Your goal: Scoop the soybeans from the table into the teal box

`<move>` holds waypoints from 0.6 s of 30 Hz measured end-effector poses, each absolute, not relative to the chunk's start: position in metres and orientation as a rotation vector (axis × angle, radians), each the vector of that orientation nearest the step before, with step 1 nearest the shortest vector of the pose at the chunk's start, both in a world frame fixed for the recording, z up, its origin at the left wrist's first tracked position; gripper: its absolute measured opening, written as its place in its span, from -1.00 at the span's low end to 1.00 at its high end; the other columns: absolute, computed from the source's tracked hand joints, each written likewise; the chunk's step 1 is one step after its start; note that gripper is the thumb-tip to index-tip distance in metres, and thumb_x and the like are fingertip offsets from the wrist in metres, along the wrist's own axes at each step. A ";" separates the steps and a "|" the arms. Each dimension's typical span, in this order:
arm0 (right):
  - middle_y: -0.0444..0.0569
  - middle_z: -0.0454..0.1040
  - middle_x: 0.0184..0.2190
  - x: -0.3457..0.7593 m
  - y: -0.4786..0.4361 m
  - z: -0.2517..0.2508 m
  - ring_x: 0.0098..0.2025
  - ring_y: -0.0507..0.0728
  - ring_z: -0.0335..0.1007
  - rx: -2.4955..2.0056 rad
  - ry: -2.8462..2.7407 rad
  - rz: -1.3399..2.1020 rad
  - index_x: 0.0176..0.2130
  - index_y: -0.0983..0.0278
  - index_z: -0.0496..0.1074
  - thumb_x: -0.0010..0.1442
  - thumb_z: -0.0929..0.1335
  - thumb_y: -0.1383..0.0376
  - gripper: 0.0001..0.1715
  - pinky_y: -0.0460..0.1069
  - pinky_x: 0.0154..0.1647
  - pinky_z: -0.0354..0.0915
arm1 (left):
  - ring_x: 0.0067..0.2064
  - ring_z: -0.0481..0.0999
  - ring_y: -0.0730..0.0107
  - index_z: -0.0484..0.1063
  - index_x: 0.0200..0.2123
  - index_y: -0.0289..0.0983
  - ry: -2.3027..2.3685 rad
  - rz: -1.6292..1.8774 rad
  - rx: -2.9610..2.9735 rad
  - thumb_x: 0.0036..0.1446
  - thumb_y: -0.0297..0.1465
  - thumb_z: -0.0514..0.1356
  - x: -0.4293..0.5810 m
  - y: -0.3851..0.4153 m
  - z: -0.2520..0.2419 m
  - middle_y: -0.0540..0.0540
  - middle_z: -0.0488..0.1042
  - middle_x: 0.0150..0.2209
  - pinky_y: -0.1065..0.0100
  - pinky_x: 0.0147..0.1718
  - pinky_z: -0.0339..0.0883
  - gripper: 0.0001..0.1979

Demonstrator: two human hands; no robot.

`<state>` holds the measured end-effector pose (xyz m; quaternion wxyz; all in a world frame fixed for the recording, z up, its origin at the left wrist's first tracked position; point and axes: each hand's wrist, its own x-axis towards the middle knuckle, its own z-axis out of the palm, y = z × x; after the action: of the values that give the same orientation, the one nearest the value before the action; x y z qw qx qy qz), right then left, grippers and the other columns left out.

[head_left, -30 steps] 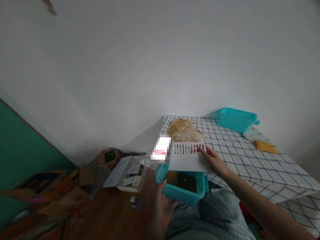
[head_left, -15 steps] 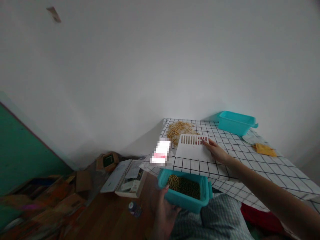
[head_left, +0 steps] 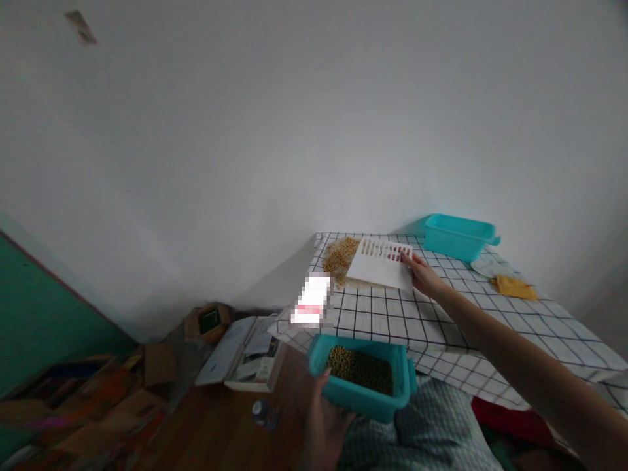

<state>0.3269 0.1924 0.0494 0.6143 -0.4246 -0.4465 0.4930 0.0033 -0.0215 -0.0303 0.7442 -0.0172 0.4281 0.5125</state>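
Note:
My right hand (head_left: 422, 275) reaches across the checked tablecloth (head_left: 441, 314) and grips the near right edge of a white slotted scraper (head_left: 381, 263). The scraper lies tilted over a pile of yellow beans (head_left: 341, 256) near the table's far left corner. Below the table's front edge, my left hand (head_left: 324, 422) holds a teal tub (head_left: 362, 392) by its near left corner. Greenish beans (head_left: 360, 367) fill the tub, which sits over my lap.
A second teal tub (head_left: 457, 236) stands at the table's far edge. A white bag (head_left: 488, 267) and a yellow cloth (head_left: 514, 286) lie to the right of it. Boxes (head_left: 157, 363), an open white case (head_left: 245, 353) and a bottle (head_left: 262, 412) clutter the wooden floor at left.
My right hand has carried the scraper from the table's front edge, above the tub, back over the table onto the bean pile. The left hand still holds the tub.

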 end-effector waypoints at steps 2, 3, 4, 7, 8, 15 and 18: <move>0.02 0.84 -0.09 0.319 0.184 0.043 0.06 0.34 0.82 -0.978 -1.101 1.237 -0.07 0.08 0.62 0.24 0.65 -0.05 -0.59 0.17 0.05 0.72 | -0.01 0.83 -0.06 0.34 0.57 -0.28 0.947 1.123 -0.042 0.56 -0.25 0.28 0.005 -0.021 -0.028 -0.32 0.80 0.08 0.03 -0.06 0.71 -0.38; 0.03 0.84 -0.10 0.316 0.182 0.040 0.06 0.34 0.82 -0.979 -1.122 1.264 -0.09 0.09 0.63 0.25 0.65 -0.04 -0.61 0.18 0.06 0.73 | -0.03 0.84 -0.06 0.34 0.57 -0.28 0.954 1.119 -0.053 0.56 -0.26 0.27 0.005 -0.021 -0.027 -0.31 0.80 0.06 0.03 -0.07 0.71 -0.38; 0.03 0.84 -0.10 0.313 0.181 0.039 0.06 0.34 0.82 -0.983 -1.124 1.266 -0.10 0.09 0.64 0.25 0.65 -0.03 -0.63 0.18 0.08 0.73 | -0.05 0.84 -0.05 0.34 0.57 -0.28 0.961 1.116 -0.057 0.56 -0.26 0.28 0.005 -0.022 -0.026 -0.31 0.81 0.05 0.04 -0.08 0.71 -0.38; -0.01 0.84 -0.14 0.315 0.191 0.040 0.08 0.33 0.81 -0.999 -1.030 1.164 -0.13 0.07 0.64 0.26 0.65 0.01 -0.68 0.18 0.16 0.71 | -0.01 0.84 -0.07 0.35 0.56 -0.26 0.955 1.128 -0.032 0.53 -0.26 0.31 0.003 -0.022 -0.027 -0.32 0.80 0.09 0.03 -0.07 0.72 -0.37; -0.03 0.84 -0.15 0.319 0.197 0.043 0.07 0.32 0.81 -1.002 -0.990 1.127 -0.13 0.06 0.63 0.27 0.65 0.02 -0.70 0.18 0.16 0.71 | 0.00 0.84 -0.08 0.35 0.56 -0.26 0.950 1.130 -0.025 0.53 -0.26 0.32 0.003 -0.022 -0.027 -0.33 0.79 0.11 0.02 -0.07 0.73 -0.36; -0.11 0.78 -0.29 0.366 0.241 0.056 -0.14 0.30 0.78 -1.042 -0.730 0.921 -0.20 0.02 0.49 0.27 0.59 0.05 -0.72 0.20 -0.01 0.72 | -0.07 0.83 -0.07 0.38 0.53 -0.34 0.951 1.102 -0.043 0.53 -0.23 0.30 0.002 -0.018 -0.036 -0.36 0.80 0.08 0.09 -0.21 0.71 -0.37; -0.14 0.75 -0.30 0.378 0.255 0.058 -0.17 0.29 0.75 -1.051 -0.685 0.866 -0.18 0.01 0.48 0.22 0.60 -0.01 -0.66 0.18 -0.06 0.69 | -0.09 0.82 -0.06 0.35 0.57 -0.26 0.959 1.113 -0.092 0.57 -0.26 0.24 0.000 -0.016 -0.037 -0.30 0.79 0.03 0.10 -0.26 0.69 -0.40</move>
<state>0.3779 0.2550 0.0584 0.7233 -0.4760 -0.3104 0.3924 0.0002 -0.0161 -0.0370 0.7412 -0.0419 0.4374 0.5075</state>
